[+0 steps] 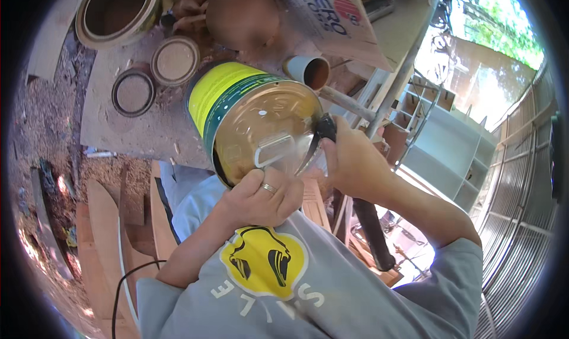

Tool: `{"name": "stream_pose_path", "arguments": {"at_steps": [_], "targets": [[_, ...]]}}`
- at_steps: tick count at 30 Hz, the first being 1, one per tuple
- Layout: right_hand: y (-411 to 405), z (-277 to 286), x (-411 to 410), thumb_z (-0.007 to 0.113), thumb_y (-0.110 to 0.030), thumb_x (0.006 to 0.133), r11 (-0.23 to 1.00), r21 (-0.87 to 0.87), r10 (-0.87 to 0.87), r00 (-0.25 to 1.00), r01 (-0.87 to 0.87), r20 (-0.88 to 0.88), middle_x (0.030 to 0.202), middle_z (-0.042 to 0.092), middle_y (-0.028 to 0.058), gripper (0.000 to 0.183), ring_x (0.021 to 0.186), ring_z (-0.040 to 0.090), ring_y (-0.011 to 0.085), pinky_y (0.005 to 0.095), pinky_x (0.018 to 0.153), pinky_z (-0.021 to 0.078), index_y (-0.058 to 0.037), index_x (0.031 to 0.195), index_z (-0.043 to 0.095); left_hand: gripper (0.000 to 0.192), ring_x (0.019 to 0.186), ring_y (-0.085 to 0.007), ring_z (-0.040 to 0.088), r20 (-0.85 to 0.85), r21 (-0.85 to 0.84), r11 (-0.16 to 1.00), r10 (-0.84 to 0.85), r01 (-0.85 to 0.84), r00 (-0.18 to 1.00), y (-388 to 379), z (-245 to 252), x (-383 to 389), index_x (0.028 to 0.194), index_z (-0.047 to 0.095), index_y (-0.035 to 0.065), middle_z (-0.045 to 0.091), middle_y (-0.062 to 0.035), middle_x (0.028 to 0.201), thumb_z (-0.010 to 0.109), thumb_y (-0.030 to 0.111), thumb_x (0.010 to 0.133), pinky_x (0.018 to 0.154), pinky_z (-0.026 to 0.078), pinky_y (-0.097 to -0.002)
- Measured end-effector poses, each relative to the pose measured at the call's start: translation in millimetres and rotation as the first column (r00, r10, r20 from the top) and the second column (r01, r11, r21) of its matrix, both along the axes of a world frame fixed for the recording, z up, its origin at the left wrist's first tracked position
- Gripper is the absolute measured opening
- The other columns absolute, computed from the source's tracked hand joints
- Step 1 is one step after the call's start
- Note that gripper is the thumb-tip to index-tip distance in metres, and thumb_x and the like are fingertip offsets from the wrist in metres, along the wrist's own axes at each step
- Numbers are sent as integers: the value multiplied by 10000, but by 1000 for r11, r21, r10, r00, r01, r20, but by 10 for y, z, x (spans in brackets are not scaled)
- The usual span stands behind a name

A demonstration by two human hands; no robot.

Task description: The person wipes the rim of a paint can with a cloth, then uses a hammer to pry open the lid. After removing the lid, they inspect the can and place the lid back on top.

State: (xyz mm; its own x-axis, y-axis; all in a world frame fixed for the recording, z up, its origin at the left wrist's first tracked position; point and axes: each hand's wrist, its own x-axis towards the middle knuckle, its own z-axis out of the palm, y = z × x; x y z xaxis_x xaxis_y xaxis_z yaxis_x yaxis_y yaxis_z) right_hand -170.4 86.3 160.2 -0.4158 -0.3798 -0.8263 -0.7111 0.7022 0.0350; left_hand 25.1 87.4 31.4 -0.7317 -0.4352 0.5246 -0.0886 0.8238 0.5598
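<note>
A large metal can [262, 116] with a yellow and green label lies tilted before me, its bare tan metal end facing me. A light metal handle [272, 151] stands out from that end. My left hand [266, 194], with a ring on one finger, is curled against the can's near rim; its fingertips are hidden. In my right hand [355, 156] is a black-handled tool [326, 127], held at the can's right rim. Its curved metal part [307, 156] lies along the edge and is partly blurred, so I cannot tell its exact kind.
The can lies over a dusty board [146, 139]. Beyond it are two round lids or tins, one dark-rimmed [133, 93], one pale [175, 61], an open bucket [116, 10], a cylinder [309, 72] and a cardboard box [338, 23]. Wooden boards [104, 232] lie at left.
</note>
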Motion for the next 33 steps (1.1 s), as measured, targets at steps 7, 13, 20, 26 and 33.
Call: {"name": "stream_pose_path", "arguments": {"at_steps": [7,13,20,26,33], "targets": [[19,-147,-599,587,-178,1010,984,-114,167,941,-139,294,927,704,276,358,876,712,440,504,793,551,54,1280,556,233,737,-144,592,-92,110,993,57,-47,994,-23,-18,-61,1015,636,79,641,32,785,721,125,803,703,382,-313],[139,-205,-664,591,-232,1014,980,-190,132,913,-62,387,1087,705,282,426,1072,686,424,484,943,518,37,1341,550,273,703,-148,586,-85,67,996,71,-65,994,-13,-69,-40,1068,647,60,656,25,799,738,115,817,681,396,-331],[106,56,-214,529,-188,1038,930,-290,236,972,-227,-1,867,696,324,323,863,682,529,589,829,514,53,1254,523,318,700,-137,597,9,20,994,108,-109,994,-17,13,-68,1120,692,36,672,25,848,736,82,808,663,412,-338],[-51,133,-48,536,-191,1036,978,-111,177,984,-177,-6,965,703,342,336,967,668,544,619,867,488,76,1239,517,327,696,-134,600,2,53,994,94,-94,996,-31,-1,-75,1114,689,38,675,32,863,742,68,793,651,412,-335],[-188,78,-142,547,-192,1035,991,22,131,991,-132,24,925,695,355,381,943,662,559,611,861,497,118,1253,513,264,708,-125,584,-55,142,984,115,-106,992,33,23,-96,1089,689,51,664,21,817,705,71,827,649,387,-323]]}}
